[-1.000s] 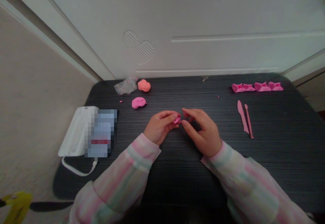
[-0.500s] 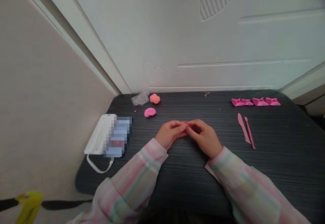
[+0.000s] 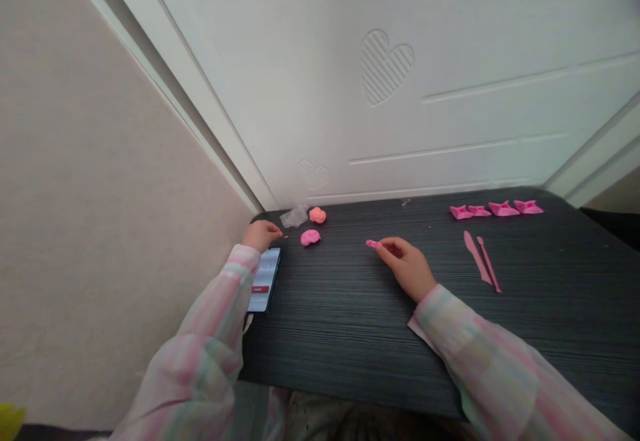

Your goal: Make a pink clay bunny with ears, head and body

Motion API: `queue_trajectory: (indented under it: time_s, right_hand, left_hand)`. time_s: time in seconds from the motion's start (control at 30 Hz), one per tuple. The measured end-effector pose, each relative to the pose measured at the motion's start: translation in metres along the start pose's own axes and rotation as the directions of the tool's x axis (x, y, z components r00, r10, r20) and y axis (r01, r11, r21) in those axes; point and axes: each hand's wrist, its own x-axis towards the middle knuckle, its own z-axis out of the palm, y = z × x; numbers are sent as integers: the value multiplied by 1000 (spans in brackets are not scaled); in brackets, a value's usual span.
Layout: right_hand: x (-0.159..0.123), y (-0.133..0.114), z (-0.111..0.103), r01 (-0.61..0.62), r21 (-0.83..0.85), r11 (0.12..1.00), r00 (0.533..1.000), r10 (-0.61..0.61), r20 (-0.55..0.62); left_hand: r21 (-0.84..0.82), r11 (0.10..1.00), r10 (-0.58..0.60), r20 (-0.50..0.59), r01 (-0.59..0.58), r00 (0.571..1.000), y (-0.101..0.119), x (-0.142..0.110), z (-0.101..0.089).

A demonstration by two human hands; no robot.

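Observation:
My right hand [image 3: 406, 262] rests on the dark table [image 3: 350, 321] and pinches a small pink clay piece [image 3: 373, 244] between thumb and fingertips. At the table's far left corner my left hand [image 3: 261, 234] reaches out with curled fingers, just above a phone [image 3: 264, 280] and beside a tiny pink crumb [image 3: 286, 236]; I see nothing in it. A pink clay lump [image 3: 311, 237] lies a little to its right, with an orange clay lump [image 3: 317, 214] and a crumpled clear wrapper [image 3: 294, 216] behind it.
Several pink clay moulds [image 3: 495, 209] line the table's back right edge. Two pink modelling tools [image 3: 481, 260] lie to the right of my right hand. A white panelled door [image 3: 400, 94] with heart reliefs stands right behind the table; a beige wall is to the left.
My hands have parted: the left hand swung out to the far left corner by the phone, while the right kept the pink clay piece. The camera tilted up and turned.

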Motion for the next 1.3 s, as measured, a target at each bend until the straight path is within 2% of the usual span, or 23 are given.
queue_trajectory:
  time_s: [0.1, 0.23, 0.5, 0.7, 0.87, 1.1, 1.2, 1.3]
  right_hand:
    - [-1, -1, 0, 22, 6, 1000, 1000, -22, -18]
    - [0, -3, 0, 36, 10, 999, 999, -36, -36]
    - [2, -2, 0, 27, 28, 999, 999, -27, -21]
    - [1, -4, 0, 25, 18, 1000, 999, -24, -34]
    - [0, -4, -1, 25, 15, 1000, 999, -24, -36]
    - [0, -5, -1, 15, 29, 999, 999, -14, -37]
    - [-1, -8, -2, 6, 40, 999, 999, -5, -44]
    - [-1, -9, -2, -3, 59, 998, 999, 6, -44]
  left_hand:
    - [83, 997, -6, 86, -2, 996, -2, 10, 11]
    - [145, 989, 8, 146, -29, 989, 2, 13, 20]
    - [170, 985, -14, 170, -15, 985, 3, 10, 20]
    - [172, 985, -57, 212, 20, 976, 2, 17, 17]
    - [203, 977, -112, 202, 70, 973, 0, 19, 16]
    - [167, 982, -115, 186, 84, 976, 3, 16, 19]
    - [119, 990, -98, 161, 79, 982, 2, 16, 20]
    - [22, 999, -26, 92, 24, 995, -1, 16, 20]
